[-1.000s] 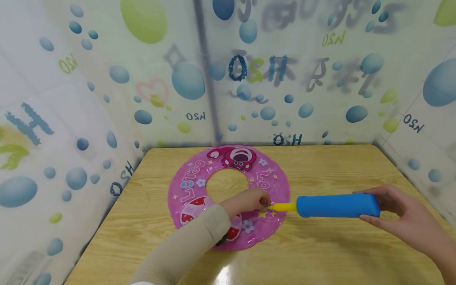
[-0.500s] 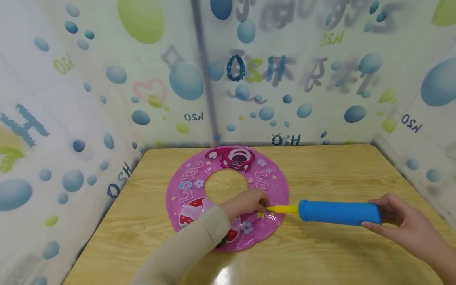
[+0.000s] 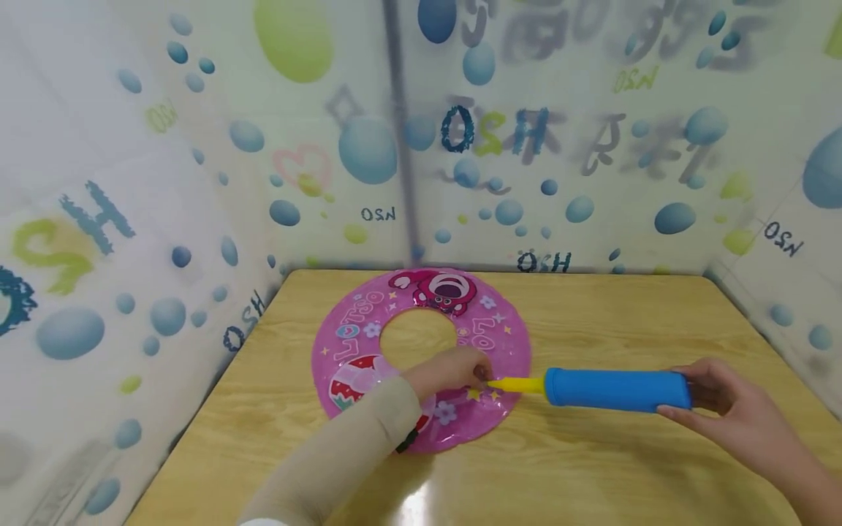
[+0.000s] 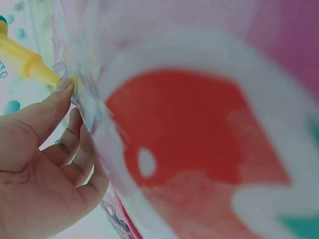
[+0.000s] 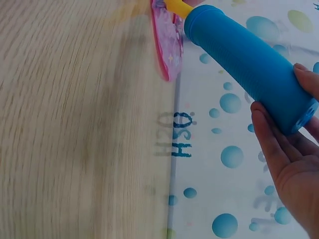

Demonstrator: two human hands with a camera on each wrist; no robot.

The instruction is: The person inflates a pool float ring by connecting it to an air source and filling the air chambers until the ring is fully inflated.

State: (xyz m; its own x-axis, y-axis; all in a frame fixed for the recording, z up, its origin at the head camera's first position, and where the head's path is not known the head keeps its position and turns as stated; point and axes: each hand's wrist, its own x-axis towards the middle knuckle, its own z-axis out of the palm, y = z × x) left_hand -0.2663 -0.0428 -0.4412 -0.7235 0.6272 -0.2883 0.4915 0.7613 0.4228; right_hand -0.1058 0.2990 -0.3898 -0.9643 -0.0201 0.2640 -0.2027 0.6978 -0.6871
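Observation:
A pink inflatable swim ring [image 3: 345,321], printed with a cartoon bear and strawberries, lies on the wooden table. My left hand [image 3: 454,367] pinches its clear valve [image 4: 60,67] at the tip of a yellow nozzle [image 3: 516,384]; the left wrist view has the thumb over this joint, partly hiding it. The nozzle belongs to a blue hand pump [image 3: 612,389], held roughly level above the table to the right of the ring. My right hand [image 3: 743,413] grips the pump's far end, thumb on one side and fingers on the other, as the right wrist view [image 5: 294,164] confirms.
The wooden tabletop [image 3: 612,314] reaches back to a wall [image 3: 579,168] covered with bubble prints and "H2O" lettering. Similar side walls [image 3: 85,241] stand at left and right. My left sleeve [image 3: 349,446] crosses over the ring's near edge.
My right hand has lowered the pump's far end slightly, and its fingers sit nearer that end. The left hand keeps its hold at the valve. The head view has shifted a little.

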